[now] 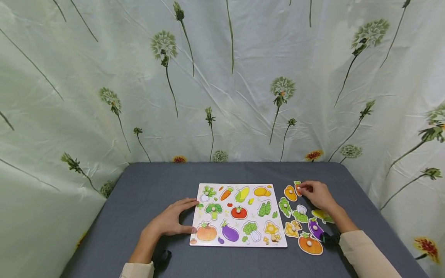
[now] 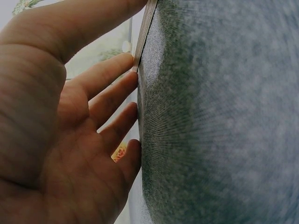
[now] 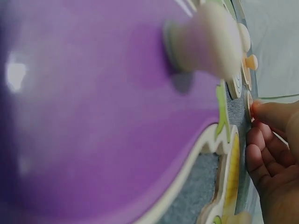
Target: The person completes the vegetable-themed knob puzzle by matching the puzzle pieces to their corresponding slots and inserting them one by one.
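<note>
Head view: a white puzzle board (image 1: 238, 215) printed with vegetables is seen lying flat on the grey bench (image 1: 146, 185). The left hand (image 1: 172, 221) is laid against the board's left edge, fingers straight and spread, nothing gripped. Loose vegetable pieces are scattered on the bench just to the right of the board: an orange pumpkin piece (image 1: 310, 244) nearest the person, a purple eggplant piece (image 1: 315, 228), a yellow mushroom piece (image 1: 292, 228), a green pea piece (image 1: 285, 206), a cauliflower piece (image 1: 300, 213) and a yellow-orange potato piece (image 1: 290, 193). At the far end of this cluster a carrot piece (image 1: 297, 187) is pinched at its knob by the fingertips of the right hand (image 1: 318, 195); the piece is still on the bench, just beside the potato piece. A floral curtain (image 1: 222, 77) is hung behind and around the bench.

Left wrist view: the left hand (image 2: 70, 135) is shown open, with fingertips (image 2: 133, 77) touching the thin edge of the board (image 2: 145, 32) and the grey bench cloth (image 2: 224, 121).

Right wrist view: the frame is filled mostly by the eggplant piece (image 3: 93, 116) and its pale knob (image 3: 205, 39), very close and blurred. The right hand (image 3: 273, 158) is seen at the right with fingers curled, the fingertips (image 3: 261, 109) closed on a small knob; the piece under it cannot be made out here.
</note>
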The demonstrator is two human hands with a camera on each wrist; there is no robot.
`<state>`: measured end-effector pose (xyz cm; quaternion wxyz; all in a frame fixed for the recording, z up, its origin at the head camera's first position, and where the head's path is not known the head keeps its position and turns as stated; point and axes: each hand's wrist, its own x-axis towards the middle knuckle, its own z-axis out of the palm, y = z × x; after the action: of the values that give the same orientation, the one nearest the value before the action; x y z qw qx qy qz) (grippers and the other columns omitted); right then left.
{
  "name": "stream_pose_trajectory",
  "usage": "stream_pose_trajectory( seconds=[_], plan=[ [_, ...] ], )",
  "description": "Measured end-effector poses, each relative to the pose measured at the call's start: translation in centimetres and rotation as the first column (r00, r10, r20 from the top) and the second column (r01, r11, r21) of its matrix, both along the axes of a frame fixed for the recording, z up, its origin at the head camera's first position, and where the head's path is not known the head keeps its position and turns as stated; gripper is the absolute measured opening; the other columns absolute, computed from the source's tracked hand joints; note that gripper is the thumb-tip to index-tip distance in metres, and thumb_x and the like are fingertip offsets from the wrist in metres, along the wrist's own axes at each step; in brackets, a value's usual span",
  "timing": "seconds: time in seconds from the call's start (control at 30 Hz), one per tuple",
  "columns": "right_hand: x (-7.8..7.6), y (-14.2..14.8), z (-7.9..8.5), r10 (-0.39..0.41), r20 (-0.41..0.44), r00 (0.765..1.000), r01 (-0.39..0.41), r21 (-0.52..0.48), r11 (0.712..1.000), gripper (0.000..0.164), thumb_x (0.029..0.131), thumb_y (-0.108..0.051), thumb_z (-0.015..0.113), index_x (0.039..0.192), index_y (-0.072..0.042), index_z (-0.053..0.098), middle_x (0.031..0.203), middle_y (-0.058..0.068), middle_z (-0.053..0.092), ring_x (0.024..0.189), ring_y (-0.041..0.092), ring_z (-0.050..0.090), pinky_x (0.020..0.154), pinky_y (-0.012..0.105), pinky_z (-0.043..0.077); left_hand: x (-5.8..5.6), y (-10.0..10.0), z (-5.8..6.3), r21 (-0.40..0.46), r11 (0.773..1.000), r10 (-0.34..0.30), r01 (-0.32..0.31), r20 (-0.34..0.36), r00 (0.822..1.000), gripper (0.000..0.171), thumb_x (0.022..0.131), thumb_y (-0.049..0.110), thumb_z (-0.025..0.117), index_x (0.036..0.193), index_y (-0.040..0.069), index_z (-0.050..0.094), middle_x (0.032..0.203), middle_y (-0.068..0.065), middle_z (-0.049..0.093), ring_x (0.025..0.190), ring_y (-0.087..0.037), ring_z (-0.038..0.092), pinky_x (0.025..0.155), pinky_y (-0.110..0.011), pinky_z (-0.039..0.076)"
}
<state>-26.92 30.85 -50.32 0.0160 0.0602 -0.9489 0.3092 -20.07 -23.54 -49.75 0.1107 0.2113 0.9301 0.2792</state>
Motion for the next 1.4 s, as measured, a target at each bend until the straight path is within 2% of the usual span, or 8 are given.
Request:
stream_pose_trajectory(
  seconds=[0.37, 0.6, 0.83, 1.03, 1.23, 1.4],
  plan=[
    [0.8, 0.2, 0.6, -0.024, -0.086, 0.996, 0.027, 0.028, 0.999, 0.021, 0.098, -0.018, 0.072, 0.107, 0.001, 0.075, 0.099, 0.015, 0.071, 0.080, 0.019, 0.061, 0.069, 0.029, 0.049, 0.0, 0.1, -0.2, -0.007, 1.000, 0.017, -0.017, 0.015, 1.000, 0.091, 0.075, 0.050, 0.086, 0.153, 0.021, 0.052, 0.161, -0.010, 0.044, 0.151, -0.042, 0.035, 0.114, -0.073, 0.029],
    [0.9, 0.0, 1.2, -0.020, -0.135, 0.991, 0.027, 0.047, 0.999, 0.017, 0.097, -0.016, 0.072, 0.105, -0.001, 0.076, 0.096, 0.012, 0.071, 0.077, 0.017, 0.058, 0.066, 0.027, 0.048, -0.2, 0.0, -0.3, -0.009, 1.000, 0.022, -0.022, 0.014, 1.000, 0.091, 0.074, 0.051, 0.086, 0.153, 0.021, 0.052, 0.161, -0.009, 0.044, 0.152, -0.042, 0.034, 0.114, -0.074, 0.028],
    [1.2, -0.6, 2.1, -0.002, -0.126, 0.992, 0.005, 0.020, 1.000, 0.019, 0.100, -0.019, 0.069, 0.107, -0.002, 0.074, 0.097, 0.012, 0.070, 0.077, 0.017, 0.056, 0.062, 0.026, 0.046, -0.3, 0.1, -0.3, -0.007, 1.000, 0.028, -0.028, 0.016, 0.999, 0.091, 0.075, 0.051, 0.086, 0.153, 0.021, 0.052, 0.161, -0.008, 0.044, 0.152, -0.041, 0.034, 0.115, -0.074, 0.028],
    [1.5, -1.5, 2.1, -0.010, -0.118, 0.993, 0.011, 0.003, 1.000, 0.018, 0.101, -0.017, 0.068, 0.108, -0.001, 0.072, 0.094, 0.011, 0.067, 0.075, 0.017, 0.053, 0.060, 0.024, 0.045, -0.2, 0.2, -0.5, 0.002, 1.000, 0.002, -0.002, 0.009, 1.000, 0.090, 0.075, 0.051, 0.086, 0.153, 0.021, 0.052, 0.161, -0.008, 0.044, 0.151, -0.042, 0.034, 0.114, -0.074, 0.029],
    [1.1, -3.1, 1.9, 0.014, -0.147, 0.989, -0.018, -0.023, 1.000, 0.019, 0.100, -0.018, 0.069, 0.107, -0.001, 0.073, 0.093, 0.010, 0.067, 0.074, 0.015, 0.053, 0.060, 0.024, 0.045, 0.0, -0.1, -0.8, -0.004, 1.000, 0.011, -0.011, 0.006, 1.000, 0.091, 0.074, 0.052, 0.086, 0.153, 0.022, 0.052, 0.161, -0.007, 0.044, 0.151, -0.042, 0.036, 0.112, -0.074, 0.031],
    [0.4, -4.6, 2.3, 0.030, -0.156, 0.987, -0.036, -0.035, 0.999, 0.019, 0.100, -0.019, 0.069, 0.106, -0.001, 0.073, 0.091, 0.008, 0.066, 0.073, 0.015, 0.053, 0.060, 0.024, 0.045, -0.2, -0.1, -0.6, 0.004, 1.000, 0.016, -0.016, -0.003, 1.000, 0.091, 0.074, 0.052, 0.086, 0.153, 0.022, 0.052, 0.161, -0.008, 0.045, 0.150, -0.042, 0.036, 0.112, -0.074, 0.031]
  ],
)
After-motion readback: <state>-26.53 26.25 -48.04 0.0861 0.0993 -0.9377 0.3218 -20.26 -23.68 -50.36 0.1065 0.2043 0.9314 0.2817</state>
